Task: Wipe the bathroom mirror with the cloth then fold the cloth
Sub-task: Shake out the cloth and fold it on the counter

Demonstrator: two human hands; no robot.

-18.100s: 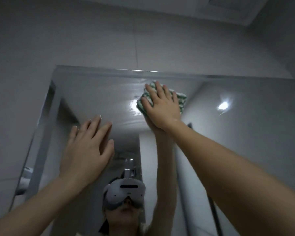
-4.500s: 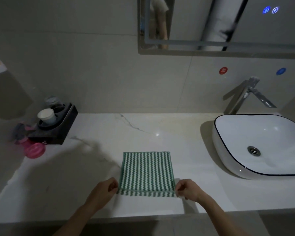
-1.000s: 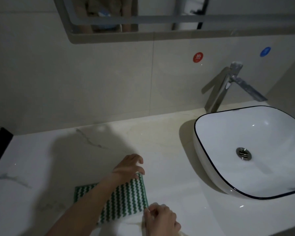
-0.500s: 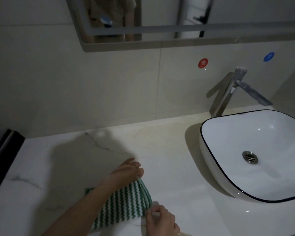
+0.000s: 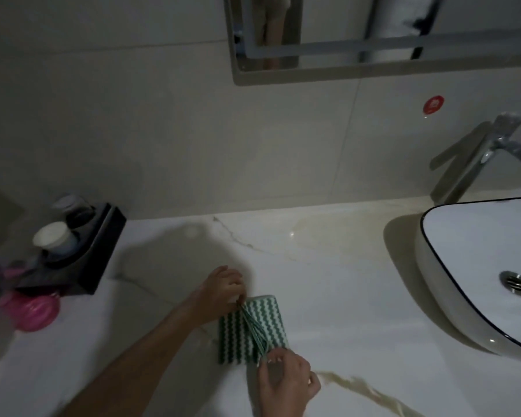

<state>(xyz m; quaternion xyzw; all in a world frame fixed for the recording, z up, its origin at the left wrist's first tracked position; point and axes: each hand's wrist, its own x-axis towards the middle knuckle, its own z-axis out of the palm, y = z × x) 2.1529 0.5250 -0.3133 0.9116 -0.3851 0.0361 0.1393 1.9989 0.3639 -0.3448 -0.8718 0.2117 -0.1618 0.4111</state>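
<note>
On the far left of my view a pink bottle (image 5: 32, 311), blurred, stands on the desk (image 5: 328, 296) beside a black holder (image 5: 94, 251) that carries a white paper cup (image 5: 53, 239). The holder sits against the tiled wall, well apart from the cloth.

Moving in, I see my left hand (image 5: 223, 288) reaching in from the lower left, its arm crossing the pale marble. Its fingers are curled in and pinched on the far end of a raised fold of the cloth (image 5: 251, 329). The green-and-white zigzag cloth lies near the front middle of the desk, already folded into a narrow rectangle, with that lifted edge running as a thin ridge diagonally over its top.

My right hand (image 5: 286, 380) sits just beside the near edge of the cloth, fingers drawn together and pinching the near end of the same ridge. So both hands are closed in a pinch on the cloth, one at each end of the fold, neither spread flat.

Up on the wall above, the lower edge of the mirror (image 5: 373, 31) shows, well above the cloth. Further right are a red round sticker (image 5: 433, 104) on the tile, then the chrome tap (image 5: 481, 158), and below it the white basin (image 5: 463, 266) with a dark rim line, resting on the desk well apart from my hands.
</note>
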